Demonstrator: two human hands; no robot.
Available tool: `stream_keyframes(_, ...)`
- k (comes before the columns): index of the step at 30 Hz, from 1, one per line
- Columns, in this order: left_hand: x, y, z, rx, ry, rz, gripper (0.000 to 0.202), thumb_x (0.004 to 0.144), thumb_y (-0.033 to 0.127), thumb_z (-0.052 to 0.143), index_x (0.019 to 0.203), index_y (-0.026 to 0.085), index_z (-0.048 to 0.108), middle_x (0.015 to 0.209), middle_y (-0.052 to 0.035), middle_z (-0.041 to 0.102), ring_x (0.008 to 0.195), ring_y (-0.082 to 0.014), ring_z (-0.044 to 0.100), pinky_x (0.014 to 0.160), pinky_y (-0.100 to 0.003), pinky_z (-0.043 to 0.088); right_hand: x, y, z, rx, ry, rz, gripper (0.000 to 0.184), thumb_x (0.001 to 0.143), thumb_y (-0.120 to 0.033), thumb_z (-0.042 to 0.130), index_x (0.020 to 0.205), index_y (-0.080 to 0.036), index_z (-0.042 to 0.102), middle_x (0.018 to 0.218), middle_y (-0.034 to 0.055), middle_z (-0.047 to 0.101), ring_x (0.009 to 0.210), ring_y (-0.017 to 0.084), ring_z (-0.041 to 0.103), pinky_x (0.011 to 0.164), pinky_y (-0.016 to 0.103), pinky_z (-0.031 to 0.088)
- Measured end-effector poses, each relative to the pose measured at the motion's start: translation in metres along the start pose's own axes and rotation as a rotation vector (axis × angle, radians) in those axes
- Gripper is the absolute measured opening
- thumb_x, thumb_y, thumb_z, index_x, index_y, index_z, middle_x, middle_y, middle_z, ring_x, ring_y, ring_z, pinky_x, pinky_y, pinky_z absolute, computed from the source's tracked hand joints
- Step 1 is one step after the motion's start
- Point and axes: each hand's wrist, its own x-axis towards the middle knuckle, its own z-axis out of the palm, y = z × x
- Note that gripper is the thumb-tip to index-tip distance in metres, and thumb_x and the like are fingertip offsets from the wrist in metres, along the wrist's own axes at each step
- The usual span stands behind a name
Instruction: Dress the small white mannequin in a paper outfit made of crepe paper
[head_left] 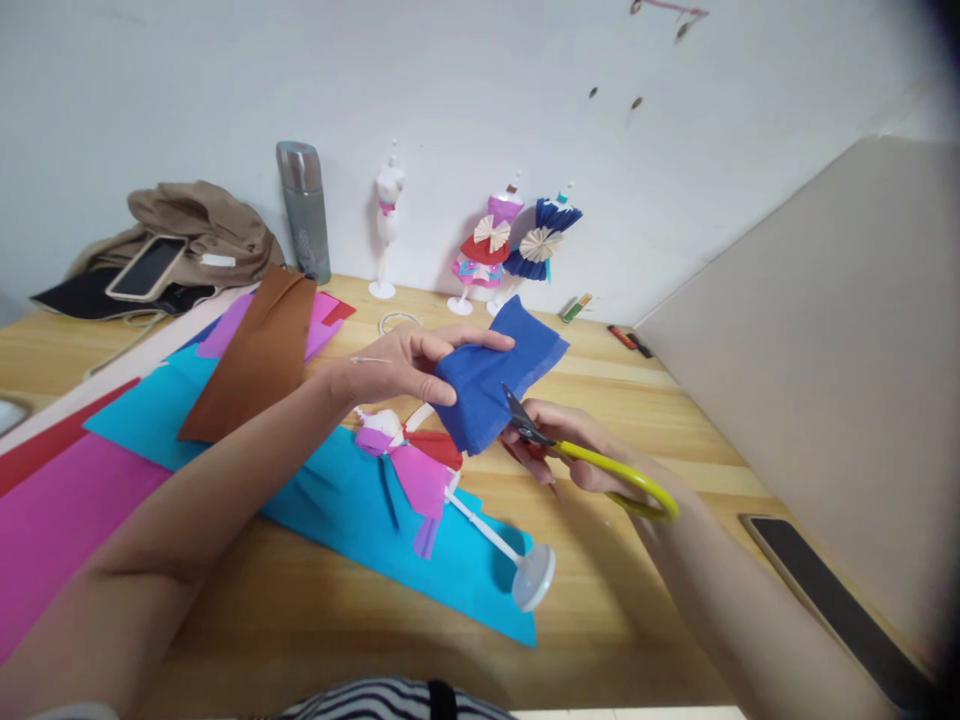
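My left hand (409, 362) pinches a piece of dark blue crepe paper (491, 375) and holds it up above the wooden table (600, 600). My right hand (570, 450) grips yellow-handled scissors (592, 462), their blades touching the lower right edge of the blue paper. Just below the hands, a small white mannequin (450, 490) dressed in purple and red paper lies on its side on a cyan sheet (420, 540).
Sheets of brown (259, 355), magenta (60, 520) and red paper lie at the left. Three small mannequins (480, 245), a grey flask (304, 210) and a jacket with a phone (146, 267) stand along the wall. A dark phone (832, 600) lies at the right.
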Motion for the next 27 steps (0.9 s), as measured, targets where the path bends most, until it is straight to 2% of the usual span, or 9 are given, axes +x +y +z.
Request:
stream_keyframes(6,0.000,-0.001,0.000,-0.003,-0.009,-0.006,0.017,0.076,0.032,0.086,0.080,0.017,0.083,0.152,-0.0127,0.056,0.127,-0.0334,0.063,0.106,-0.043,0.053,-0.005,0.018,-0.004,0.085,-0.027,-0.022,0.061,0.075,-0.078,0.072,0.098,-0.022,0.060,0.077,-0.0007,0.053,0.057,0.010,0.041,0.050,0.027,0.033)
stream_keyframes(10,-0.001,0.000,0.000,0.013,-0.021,0.011,0.015,0.078,0.031,0.084,0.084,0.016,0.083,0.152,-0.0126,0.056,0.127,-0.0318,0.063,0.108,-0.041,0.052,-0.010,0.033,-0.008,0.118,-0.001,-0.040,0.055,0.078,-0.068,0.076,0.099,-0.020,0.061,0.078,-0.0010,0.051,0.059,0.009,0.041,0.053,0.025,0.036)
stream_keyframes(15,-0.001,-0.001,0.000,0.018,-0.011,0.012,0.013,0.077,0.029,0.084,0.082,0.017,0.083,0.151,-0.0120,0.057,0.128,-0.0323,0.062,0.108,-0.042,0.052,-0.012,0.030,-0.007,0.086,0.028,0.014,0.043,0.081,-0.056,0.079,0.096,-0.020,0.060,0.080,-0.0002,0.051,0.062,0.010,0.042,0.051,0.023,0.036)
stream_keyframes(22,0.000,-0.003,-0.001,0.005,0.000,-0.003,0.018,0.075,0.031,0.087,0.077,0.014,0.081,0.150,-0.0154,0.057,0.129,-0.0356,0.061,0.105,-0.043,0.053,-0.008,0.018,-0.001,0.097,0.080,0.008,0.051,0.072,-0.062,0.084,0.090,-0.019,0.062,0.076,-0.0019,0.050,0.056,0.008,0.038,0.048,0.022,0.032)
stream_keyframes(27,0.000,-0.002,-0.001,0.014,0.008,-0.003,0.014,0.075,0.028,0.086,0.076,0.015,0.082,0.148,-0.0130,0.059,0.130,-0.0339,0.061,0.105,-0.041,0.053,-0.008,0.018,0.001,0.039,0.120,0.005,0.054,0.069,-0.065,0.085,0.085,-0.020,0.061,0.073,-0.0022,0.050,0.058,0.009,0.038,0.050,0.023,0.034)
